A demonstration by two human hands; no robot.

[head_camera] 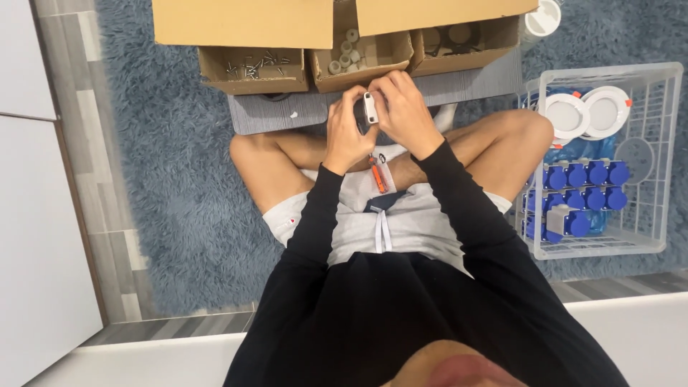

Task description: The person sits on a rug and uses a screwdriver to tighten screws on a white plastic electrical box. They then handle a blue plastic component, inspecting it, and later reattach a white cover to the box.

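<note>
Both hands, left hand [346, 132] and right hand [401, 107], were clamped together on a small white rectangular part [370, 107]. Three open brown cardboard boxes [254, 72] sat ahead; white wire basket [666, 143] of blue plugs [577, 175] at right.

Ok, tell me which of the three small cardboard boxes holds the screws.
The left box, farthest from the hands: it holds loose metal screws. The middle box holds pale cylindrical pieces, and the right box dark ring-shaped parts.

- The small white part [370, 107] between both hands looks like smooth plastic.
- The boxes [252, 68] are matt brown cardboard.
- The rug [172, 186] is shaggy grey-blue pile.
- The basket [663, 143] is glossy white wire.
- The blue sockets [577, 174] look like smooth plastic.
- The sleeves [315, 215] are matt black cloth.
</note>
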